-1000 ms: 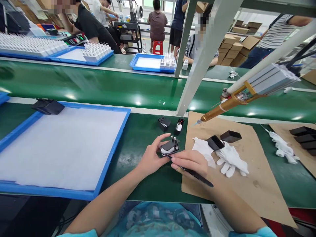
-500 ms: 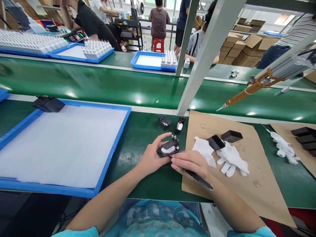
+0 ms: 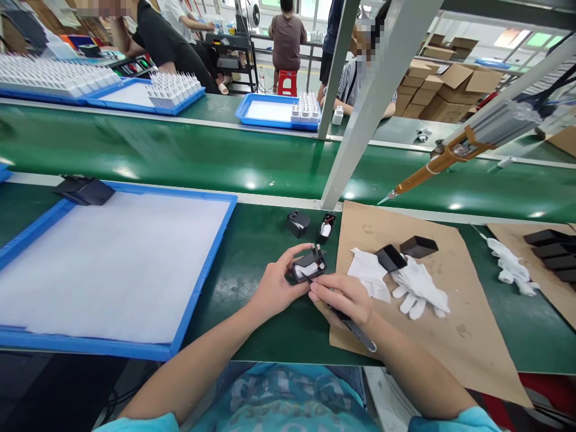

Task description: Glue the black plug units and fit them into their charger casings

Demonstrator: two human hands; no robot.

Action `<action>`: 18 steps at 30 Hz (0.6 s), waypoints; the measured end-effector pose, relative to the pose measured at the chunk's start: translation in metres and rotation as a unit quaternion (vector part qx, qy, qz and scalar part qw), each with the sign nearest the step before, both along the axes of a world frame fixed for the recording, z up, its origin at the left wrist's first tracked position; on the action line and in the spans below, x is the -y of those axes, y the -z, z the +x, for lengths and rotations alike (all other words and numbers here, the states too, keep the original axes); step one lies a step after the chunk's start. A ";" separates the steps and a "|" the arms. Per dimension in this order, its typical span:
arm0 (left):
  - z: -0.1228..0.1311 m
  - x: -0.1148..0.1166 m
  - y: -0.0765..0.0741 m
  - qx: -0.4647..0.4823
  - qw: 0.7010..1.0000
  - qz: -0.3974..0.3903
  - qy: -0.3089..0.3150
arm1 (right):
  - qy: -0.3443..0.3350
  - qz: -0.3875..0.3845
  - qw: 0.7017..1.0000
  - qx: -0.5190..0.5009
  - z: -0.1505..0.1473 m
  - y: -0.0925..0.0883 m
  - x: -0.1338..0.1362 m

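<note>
Between the thumb and fingers of my left hand (image 3: 279,285) is a black plug adapter (image 3: 309,265), its side open on a white part and its metal pins pointing up. My right hand (image 3: 344,297) pinches dark tweezers (image 3: 355,333), whose tip reaches into the open side of the adapter. Just beyond my hands stand a black adapter (image 3: 298,223) with pins and a second open one (image 3: 326,228) with white and red inside. Two black casings (image 3: 391,258) (image 3: 419,246) lie on brown paper (image 3: 454,354) to the right, by a white glove (image 3: 420,288) and a white cloth (image 3: 369,275).
A blue-rimmed tray (image 3: 204,264) lined with white is at the left, black adapters (image 3: 85,190) at its far corner. A grey post (image 3: 355,132) rises behind my hands. An orange dispenser (image 3: 427,170) hangs at the right. Several people are beyond the green belt (image 3: 180,159).
The tweezers have turned slightly, with their tip now further over the adapter's white part. The adapter is tilted a little more open toward me. The whole view has shifted slightly.
</note>
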State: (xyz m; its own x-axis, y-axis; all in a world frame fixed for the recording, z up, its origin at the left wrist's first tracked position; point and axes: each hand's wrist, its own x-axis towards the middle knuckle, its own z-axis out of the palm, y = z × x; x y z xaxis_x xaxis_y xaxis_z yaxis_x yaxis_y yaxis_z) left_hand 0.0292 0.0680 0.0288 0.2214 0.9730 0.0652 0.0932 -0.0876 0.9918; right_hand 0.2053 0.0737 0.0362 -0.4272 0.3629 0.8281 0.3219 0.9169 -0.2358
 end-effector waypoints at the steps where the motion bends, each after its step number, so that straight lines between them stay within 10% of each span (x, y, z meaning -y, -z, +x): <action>1: 0.000 0.000 0.000 0.000 1.000 0.000 -0.001 | 0.003 -0.008 1.000 -0.012 0.000 -0.001 0.000; 18: -0.004 -0.002 0.004 -0.089 0.992 0.077 -0.056 | -0.088 -0.176 0.970 -0.142 0.005 0.002 -0.006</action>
